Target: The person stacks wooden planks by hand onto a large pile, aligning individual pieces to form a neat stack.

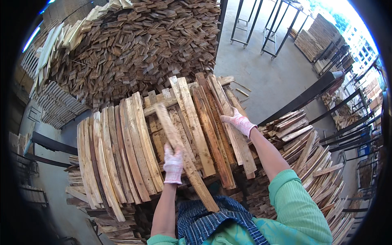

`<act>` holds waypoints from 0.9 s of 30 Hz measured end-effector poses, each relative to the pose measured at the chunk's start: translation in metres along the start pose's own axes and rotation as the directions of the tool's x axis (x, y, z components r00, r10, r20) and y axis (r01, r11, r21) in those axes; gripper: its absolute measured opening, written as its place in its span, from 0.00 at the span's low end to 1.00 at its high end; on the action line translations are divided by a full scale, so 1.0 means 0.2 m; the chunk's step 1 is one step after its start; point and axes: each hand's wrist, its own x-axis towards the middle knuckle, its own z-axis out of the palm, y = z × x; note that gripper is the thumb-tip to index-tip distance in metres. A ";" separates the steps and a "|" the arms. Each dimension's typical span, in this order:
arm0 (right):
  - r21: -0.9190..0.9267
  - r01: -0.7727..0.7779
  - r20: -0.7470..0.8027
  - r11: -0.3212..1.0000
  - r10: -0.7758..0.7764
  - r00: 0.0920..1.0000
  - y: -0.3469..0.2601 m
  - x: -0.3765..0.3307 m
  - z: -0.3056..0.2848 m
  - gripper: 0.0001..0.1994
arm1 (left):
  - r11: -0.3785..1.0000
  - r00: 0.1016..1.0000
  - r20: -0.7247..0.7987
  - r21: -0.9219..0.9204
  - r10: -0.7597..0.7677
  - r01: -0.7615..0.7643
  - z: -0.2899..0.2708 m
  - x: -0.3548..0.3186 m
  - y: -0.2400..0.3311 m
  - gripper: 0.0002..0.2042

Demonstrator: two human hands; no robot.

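My left hand (173,164), in a white and pink work glove, is closed round a wooden plank (196,180). That plank slants over the others, its near end by my apron (228,212) and its far end raised toward the middle of the stack. To the right, my right hand (239,121), gloved alike, grips the edge of another plank (241,153) lying at the right part of the top layer. Between the hands lie a pale plank (192,118) and a brown, bark-edged plank (212,143). A row of planks (130,147) lies side by side left of my left hand.
A huge pile of short wood pieces (151,49) rises beyond the stack. More boards (322,175) lie stacked at the near right. Black metal frames on wheels (273,36) stand on the grey floor (261,77). Dark bars (306,98) jut in from the right.
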 end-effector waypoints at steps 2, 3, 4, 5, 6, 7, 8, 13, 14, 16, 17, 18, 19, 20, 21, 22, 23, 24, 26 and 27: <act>-0.028 0.011 0.015 1.000 -0.011 1.000 0.07 0.08 -0.02 0.63 | 0.987 0.958 -0.240 0.039 0.159 -0.154 0.00 0.07 0.06 0.27; -0.034 -0.031 -0.017 0.999 0.030 0.999 0.19 0.08 -0.08 0.62 | 0.969 0.993 0.006 -0.218 -0.117 0.116 0.10 0.01 0.45 0.28; -0.051 0.005 0.003 0.999 -0.005 1.000 0.09 0.05 -0.03 0.62 | 0.997 0.994 -0.091 -0.054 0.056 -0.061 0.07 0.13 0.43 0.27; -0.069 0.031 0.011 0.997 -0.030 0.999 -0.01 0.01 0.00 0.61 | 0.968 0.962 -0.143 0.123 0.234 -0.217 0.05 0.27 0.39 0.26; -0.004 0.030 0.015 1.000 -0.030 0.999 -0.13 -0.11 0.00 0.59 | 0.992 0.988 -0.097 0.059 0.117 -0.111 0.14 0.29 0.49 0.25; -0.041 0.050 -0.114 0.998 -0.054 0.992 -0.09 -0.09 0.02 0.56 | 1.000 1.000 -0.015 -0.008 0.016 -0.016 0.27 0.28 0.62 0.25; -0.116 0.099 -0.146 0.988 -0.115 0.983 -0.15 -0.04 0.15 0.55 | 0.759 0.889 -0.161 0.597 0.429 -0.258 0.22 0.49 0.39 0.25; -0.359 -0.011 -0.239 0.933 -0.081 0.968 0.00 -0.01 0.13 0.51 | 0.328 0.988 0.000 0.943 0.158 -0.053 0.59 0.46 0.30 0.29; -0.389 0.021 -0.253 0.921 -0.129 0.959 0.00 0.01 0.11 0.51 | 0.307 0.993 0.018 0.950 0.118 -0.054 0.60 0.50 0.33 0.32; -0.321 0.076 -0.187 0.944 -0.141 0.972 0.02 0.04 0.06 0.50 | 0.411 1.000 0.006 0.912 -0.026 0.005 0.60 0.47 0.38 0.44; -0.253 0.131 -0.139 0.959 -0.170 0.976 0.06 0.04 0.01 0.50 | 0.545 0.993 0.005 0.837 -0.114 0.059 0.59 0.49 0.35 0.48; -0.194 0.143 -0.116 0.970 -0.168 0.979 0.12 0.06 -0.09 0.50 | 0.550 0.981 0.005 0.829 -0.192 0.103 0.59 0.44 0.41 0.50; -0.137 0.170 -0.096 0.976 -0.184 0.978 0.17 0.10 -0.20 0.51 | 0.563 0.979 0.045 0.823 -0.198 0.076 0.58 0.44 0.45 0.51; -0.115 0.208 -0.118 0.971 -0.221 0.968 0.21 0.11 -0.28 0.53 | 0.554 0.961 0.102 0.830 -0.259 0.061 0.57 0.42 0.48 0.51; -0.146 0.080 -0.074 0.986 -0.091 0.993 0.09 0.04 -0.33 0.52 | 0.540 0.937 0.124 0.838 -0.327 0.077 0.51 0.42 0.50 0.52; -0.097 0.185 -0.087 0.978 -0.193 0.977 0.05 0.02 -0.36 0.51 | 0.526 0.948 0.104 0.847 -0.301 0.074 0.49 0.45 0.46 0.53; -0.042 0.268 -0.110 0.962 -0.271 0.956 0.07 0.00 -0.39 0.49 | 0.522 0.953 0.076 0.848 -0.293 0.093 0.52 0.44 0.44 0.53; 0.109 0.249 -0.087 0.962 -0.240 0.967 0.00 -0.07 -0.39 0.47 | 0.515 0.957 0.040 0.849 -0.286 0.119 0.53 0.44 0.44 0.53; 0.352 0.252 -0.038 0.902 -0.255 0.966 -0.04 -0.04 -0.32 0.46 | 0.503 0.984 -0.031 0.857 -0.175 0.116 0.52 0.46 0.36 0.52; 0.471 0.244 -0.010 0.848 -0.271 0.963 -0.07 -0.02 -0.27 0.46 | 0.573 0.989 -0.002 0.815 -0.148 0.087 0.47 0.47 0.33 0.51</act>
